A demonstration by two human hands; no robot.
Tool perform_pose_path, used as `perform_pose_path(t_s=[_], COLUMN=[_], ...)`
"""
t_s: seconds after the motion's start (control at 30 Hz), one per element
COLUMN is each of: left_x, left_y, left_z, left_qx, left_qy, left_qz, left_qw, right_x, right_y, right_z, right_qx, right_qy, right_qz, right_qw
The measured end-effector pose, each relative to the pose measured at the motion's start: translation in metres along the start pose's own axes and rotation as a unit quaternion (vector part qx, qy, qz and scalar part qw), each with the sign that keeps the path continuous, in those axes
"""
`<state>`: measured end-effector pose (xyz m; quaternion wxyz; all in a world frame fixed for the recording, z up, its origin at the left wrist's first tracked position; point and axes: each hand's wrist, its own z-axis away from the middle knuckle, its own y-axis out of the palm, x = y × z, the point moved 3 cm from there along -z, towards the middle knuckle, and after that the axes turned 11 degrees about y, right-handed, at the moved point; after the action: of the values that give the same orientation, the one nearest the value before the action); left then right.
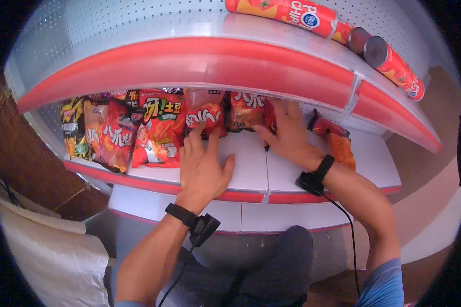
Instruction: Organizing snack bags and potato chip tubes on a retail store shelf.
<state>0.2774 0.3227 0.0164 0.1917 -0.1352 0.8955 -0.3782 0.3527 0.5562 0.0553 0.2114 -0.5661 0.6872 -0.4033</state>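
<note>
Snack bags stand in a row on a white shelf under a red-edged upper shelf. My left hand (205, 165) has its fingers spread, with the fingertips at the lower front of a red snack bag (204, 111). To its left is a larger red potato snack bag (159, 130). My right hand (290, 134) reaches under the upper shelf, thumb and fingers apart, beside another red snack bag (247, 109); some red packaging shows behind the fingers, and whether they touch it cannot be told. An orange-and-red bag (342, 146) leans beyond my right wrist.
Further left stand a red bag (117, 138) and a black bag (73, 130). The upper shelf's red edge (199, 63) overhangs both hands. Chip canisters (284, 15) lie on that upper shelf. A lower white shelf (284, 217) juts out beneath. Black cables hang from both wrist straps.
</note>
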Motion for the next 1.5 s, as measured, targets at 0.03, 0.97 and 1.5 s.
perform_pose_path(t_s=[0.03, 0.97, 1.5], left_x=[-0.001, -0.001, 0.000], left_y=[-0.001, 0.003, 0.000], left_z=[-0.002, -0.003, -0.001], left_qx=[0.005, 0.016, 0.024], left_qy=[-0.005, 0.009, -0.017], left_qz=[0.005, -0.001, 0.016], left_qw=[1.000, 1.000, 0.999], right_x=[-0.009, 0.021, 0.013], right_y=[-0.001, 0.041, 0.015], right_z=[0.006, -0.011, 0.005], right_qx=[-0.003, 0.117, 0.096], right_qy=[0.019, 0.111, 0.027], right_qz=[0.008, -0.145, -0.236], right_qw=[1.000, 0.976, 0.967])
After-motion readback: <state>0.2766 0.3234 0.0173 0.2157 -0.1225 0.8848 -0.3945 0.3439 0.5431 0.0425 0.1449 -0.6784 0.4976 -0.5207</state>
